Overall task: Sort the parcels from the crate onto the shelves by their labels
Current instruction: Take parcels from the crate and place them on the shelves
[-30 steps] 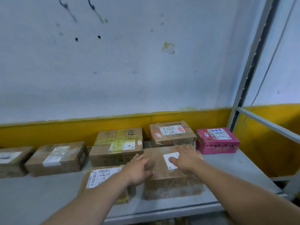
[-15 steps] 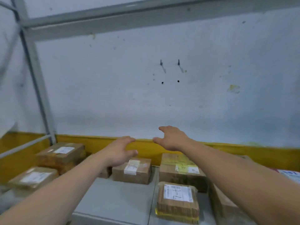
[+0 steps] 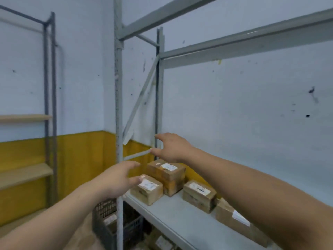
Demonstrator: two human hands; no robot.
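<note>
- The left hand (image 3: 117,179) is hanging in the air right in front of the grey post (image 3: 118,105), fingers loosely spread and holding nothing.
- The right hand (image 3: 171,148) is reaching out to the right of the post and a little higher, thumb and fingers parted wide, gripping nothing.
- Brown, white-labelled boxes are sitting on the grey shelf (image 3: 171,217) to the right of the post: the nearest parcel (image 3: 146,189) just beside it, a taller parcel (image 3: 166,175) behind that, a third parcel (image 3: 199,195) farther right, and a fourth parcel (image 3: 232,219) farthest, partly behind the right forearm.
- The dark crate (image 3: 106,226) is standing at the foot of the post, below the shelf; its contents are too blurred to tell.
- Wooden shelves (image 3: 25,175) are showing well left of the post.
</note>
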